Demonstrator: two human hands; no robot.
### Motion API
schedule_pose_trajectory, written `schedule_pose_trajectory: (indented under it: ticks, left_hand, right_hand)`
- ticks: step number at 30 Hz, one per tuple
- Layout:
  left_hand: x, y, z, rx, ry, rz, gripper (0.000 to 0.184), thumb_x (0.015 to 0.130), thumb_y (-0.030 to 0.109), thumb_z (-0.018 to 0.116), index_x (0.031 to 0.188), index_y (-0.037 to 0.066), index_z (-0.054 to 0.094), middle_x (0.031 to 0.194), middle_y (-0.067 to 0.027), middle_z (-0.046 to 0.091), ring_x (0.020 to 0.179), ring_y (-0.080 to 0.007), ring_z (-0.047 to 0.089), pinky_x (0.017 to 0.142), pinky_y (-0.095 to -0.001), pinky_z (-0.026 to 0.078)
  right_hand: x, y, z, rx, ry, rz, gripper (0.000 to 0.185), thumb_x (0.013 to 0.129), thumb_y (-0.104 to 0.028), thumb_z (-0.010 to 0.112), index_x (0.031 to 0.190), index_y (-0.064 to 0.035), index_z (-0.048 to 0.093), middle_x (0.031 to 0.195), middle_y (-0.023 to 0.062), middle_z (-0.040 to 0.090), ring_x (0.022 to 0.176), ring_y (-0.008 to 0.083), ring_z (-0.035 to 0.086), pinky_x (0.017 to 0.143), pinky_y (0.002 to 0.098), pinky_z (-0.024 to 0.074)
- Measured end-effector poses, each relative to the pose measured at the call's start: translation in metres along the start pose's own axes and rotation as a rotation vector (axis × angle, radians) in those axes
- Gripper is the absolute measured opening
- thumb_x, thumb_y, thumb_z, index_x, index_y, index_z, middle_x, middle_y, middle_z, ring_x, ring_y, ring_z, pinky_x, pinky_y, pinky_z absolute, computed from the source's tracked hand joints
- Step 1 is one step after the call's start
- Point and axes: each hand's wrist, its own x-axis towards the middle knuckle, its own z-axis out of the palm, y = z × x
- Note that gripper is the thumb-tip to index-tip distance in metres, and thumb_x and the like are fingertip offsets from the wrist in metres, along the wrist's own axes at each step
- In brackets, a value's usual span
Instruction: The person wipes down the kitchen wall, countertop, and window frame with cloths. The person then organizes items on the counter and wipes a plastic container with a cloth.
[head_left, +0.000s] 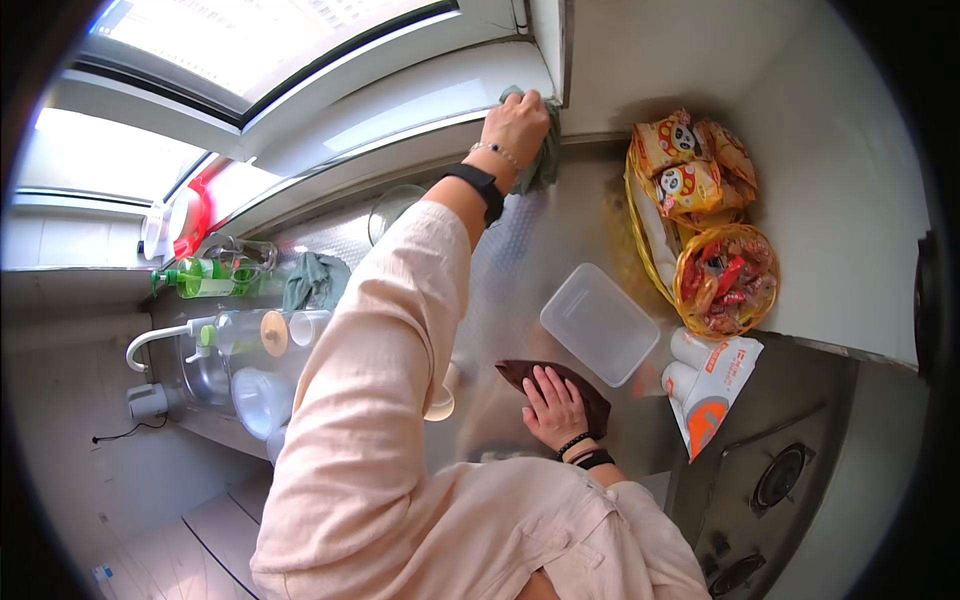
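My left hand (515,125), reaching far forward, has its fingers closed on a grey-green cloth (543,165) at the corner of the windowsill. Part of that cloth hangs down over the sill's edge. Closer to my body, my right hand (556,408) lies with its fingers stretched out on a dark brown cloth or pouch (595,407) on the metal counter (500,300). Just beyond and to the right of the brown item is a clear plastic container (600,323).
Snack packets (690,165) and a round basket (727,280) stand at right, near a pack of white rolls (710,380) and the stove (780,478). At left are a green bottle (205,278), another cloth (315,281), cups and a white bowl (262,402).
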Motion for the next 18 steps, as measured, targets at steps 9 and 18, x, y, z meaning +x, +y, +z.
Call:
schedule_pose_trajectory:
  ticks: [9,18]
  left_hand:
    - [-0.105,-0.114,0.010,0.117,0.023,-0.191,0.028,0.073,0.003,0.052,0.101,0.005,0.054,0.093,-0.0073,0.055,0.088,-0.0220,0.058,0.066,-0.0319,0.052]
    - [-0.141,-0.160,0.032,0.307,-0.081,-0.264,0.020,0.075,0.008,0.048,0.094,0.003,0.056,0.091,-0.0131,0.054,0.086,-0.0259,0.053,0.076,-0.0366,0.044]
  right_hand:
    - [0.000,-0.002,0.000,-0.017,0.006,-0.013,0.045,0.075,-0.027,0.054,0.118,-0.0132,0.050,0.130,0.0092,0.043,0.120,0.0231,0.040,0.093,0.0397,0.0344]
    - [-0.003,-0.002,0.005,-0.034,-0.022,0.006,0.049,0.074,-0.029,0.055,0.120,-0.0133,0.049,0.132,0.0098,0.041,0.121,0.0237,0.038,0.096,0.0418,0.0302]
